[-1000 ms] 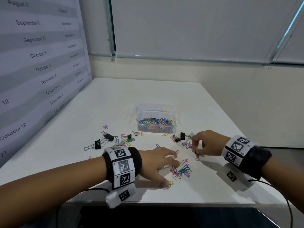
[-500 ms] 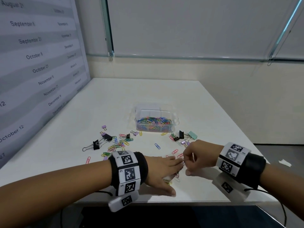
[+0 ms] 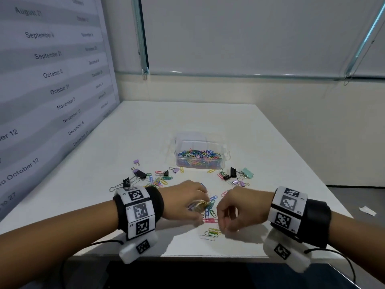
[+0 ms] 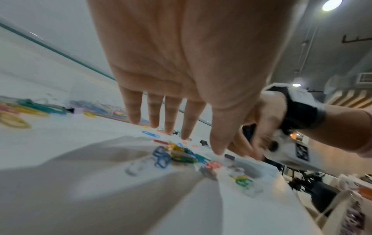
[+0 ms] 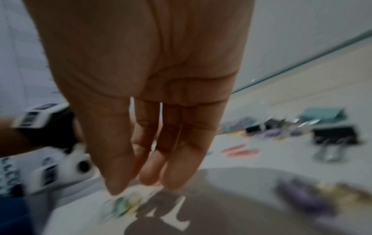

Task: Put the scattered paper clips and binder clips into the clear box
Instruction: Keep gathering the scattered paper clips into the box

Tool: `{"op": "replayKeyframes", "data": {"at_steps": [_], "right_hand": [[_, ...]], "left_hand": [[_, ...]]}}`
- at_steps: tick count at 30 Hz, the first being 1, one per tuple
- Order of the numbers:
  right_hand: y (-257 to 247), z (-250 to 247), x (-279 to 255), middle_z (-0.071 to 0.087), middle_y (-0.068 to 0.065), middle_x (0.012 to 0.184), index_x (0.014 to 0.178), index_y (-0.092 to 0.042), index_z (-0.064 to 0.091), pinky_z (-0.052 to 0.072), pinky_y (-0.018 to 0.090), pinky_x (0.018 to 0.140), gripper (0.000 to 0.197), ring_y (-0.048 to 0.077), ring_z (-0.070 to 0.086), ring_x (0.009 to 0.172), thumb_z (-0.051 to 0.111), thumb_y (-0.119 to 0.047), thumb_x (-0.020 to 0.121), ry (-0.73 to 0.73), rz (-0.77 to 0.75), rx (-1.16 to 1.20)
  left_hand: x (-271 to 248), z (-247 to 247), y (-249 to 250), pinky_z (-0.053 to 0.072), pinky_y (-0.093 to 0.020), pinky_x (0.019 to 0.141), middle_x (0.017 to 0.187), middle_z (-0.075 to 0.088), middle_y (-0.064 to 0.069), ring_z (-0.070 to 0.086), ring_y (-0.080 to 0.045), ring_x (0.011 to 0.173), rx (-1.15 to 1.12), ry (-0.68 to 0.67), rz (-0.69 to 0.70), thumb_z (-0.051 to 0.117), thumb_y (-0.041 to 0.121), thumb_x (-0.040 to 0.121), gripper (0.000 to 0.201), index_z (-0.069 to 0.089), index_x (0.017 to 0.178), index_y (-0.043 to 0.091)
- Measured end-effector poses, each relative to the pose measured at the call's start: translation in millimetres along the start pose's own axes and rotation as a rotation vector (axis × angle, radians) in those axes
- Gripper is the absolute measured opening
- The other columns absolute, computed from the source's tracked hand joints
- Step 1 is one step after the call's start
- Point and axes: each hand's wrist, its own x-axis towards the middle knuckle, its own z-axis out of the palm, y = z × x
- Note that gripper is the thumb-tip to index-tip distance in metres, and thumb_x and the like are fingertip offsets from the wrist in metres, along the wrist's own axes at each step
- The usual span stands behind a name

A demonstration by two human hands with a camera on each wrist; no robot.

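Gathering step: both hands (image 3: 208, 207) hover with fingers (image 4: 171, 117) loosely apart over the near paper clips (image 3: 209, 207); next, pinching a bunch for the clear box (image 3: 201, 155).

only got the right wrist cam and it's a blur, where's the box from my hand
Observer: The clear box sits farther back on the table, past the right hand, with many paper clips inside.
Operator: what's the left hand doing
Observer: The left hand hovers with straight fingers over a small pile of clips.
Operator: anything off to the left
Observer: Yes, a black binder clip and a purple binder clip lie beyond the left wrist.
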Motion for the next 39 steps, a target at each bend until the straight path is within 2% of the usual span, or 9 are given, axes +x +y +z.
{"op": "replayKeyframes", "data": {"at_steps": [4,7,12,16,19,23,26,32,39], "right_hand": [[-15,16,9,0.061,-0.01,0.066,0.086,-0.018,0.071,0.043,0.016,0.065,0.01,-0.002,0.053,0.056,0.065,-0.015,0.078,-0.128,-0.01,-0.035],[-15,17,20,0.056,-0.012,0.059,0.085,-0.017,0.069,0.042,0.016,0.062,0.008,-0.003,0.052,0.054,0.064,-0.018,0.078,-0.101,0.035,-0.027],[-10,7,43,0.053,-0.011,0.059,0.09,-0.014,0.068,0.041,0.021,0.066,0.014,0.003,0.048,0.06,0.067,-0.019,0.077,0.018,0.08,-0.026],[-2,-4,60,0.057,-0.005,0.07,0.091,-0.01,0.067,0.041,0.022,0.066,0.018,0.012,0.051,0.07,0.07,-0.018,0.075,0.03,0.119,-0.07],[5,-14,64,0.051,-0.01,0.062,0.081,-0.018,0.06,0.037,0.012,0.056,0.007,0.007,0.047,0.06,0.067,-0.018,0.078,0.073,0.145,-0.073],[11,-22,66,0.052,-0.014,0.064,0.086,-0.018,0.065,0.035,0.008,0.053,0.006,-0.001,0.047,0.058,0.066,-0.017,0.08,0.154,0.184,-0.089],[17,-28,65,0.054,-0.009,0.083,0.096,-0.019,0.064,0.04,0.018,0.062,0.023,0.009,0.051,0.074,0.073,-0.02,0.075,0.233,0.22,-0.105],[25,-26,69,0.054,0.003,0.122,0.129,-0.021,0.045,0.043,0.028,0.086,0.071,0.016,0.048,0.096,0.079,-0.034,0.069,0.187,0.301,-0.143],[17,-23,81,0.062,0.002,0.113,0.116,-0.017,0.06,0.037,0.021,0.074,0.049,0.012,0.051,0.085,0.078,-0.028,0.072,0.199,0.267,-0.082]], "left_hand": [[-8,-6,-9,0.047,-0.02,0.073,0.094,0.066,-0.005,0.055,-0.004,0.074,-0.25,-0.077,0.004,0.06,0.019,0.086,0.013,0.068,0.094,0.013],[-10,4,-6,0.048,-0.018,0.059,0.087,0.067,-0.018,0.056,-0.018,0.071,-0.484,-0.356,-0.004,0.061,0.01,0.088,0.018,0.066,0.102,0.002],[5,6,0,0.045,-0.014,0.065,0.076,0.059,0.001,0.052,-0.012,0.068,-0.528,-0.448,0.009,0.056,0.005,0.091,0.025,0.059,0.114,-0.002],[17,0,-2,0.04,-0.011,0.071,0.088,0.059,0.002,0.05,-0.002,0.071,-0.395,-0.338,0.028,0.054,0.011,0.093,0.025,0.061,0.113,-0.002],[21,-7,-7,0.037,0.002,0.064,0.095,0.056,0.0,0.052,0.009,0.066,-0.32,-0.231,-0.014,0.052,0.011,0.094,0.026,0.059,0.116,-0.001],[23,-12,-17,0.035,0.001,0.057,0.102,0.064,-0.009,0.049,-0.005,0.073,-0.207,-0.048,-0.119,0.055,0.012,0.09,0.023,0.062,0.111,0.005],[19,-16,-26,0.038,-0.018,0.065,0.09,0.055,0.001,0.049,-0.013,0.079,-0.137,0.088,-0.235,0.067,0.024,0.081,0.027,0.062,0.104,0.01],[14,-12,-36,0.041,-0.029,0.087,0.122,0.053,-0.005,0.052,-0.02,0.105,-0.137,-0.037,-0.404,0.076,0.038,0.073,0.071,0.04,0.13,0.018],[35,-10,-26,0.038,-0.022,0.079,0.117,0.064,-0.005,0.058,-0.022,0.109,-0.135,0.091,-0.371,0.069,0.026,0.081,0.045,0.054,0.121,0.011]]}}
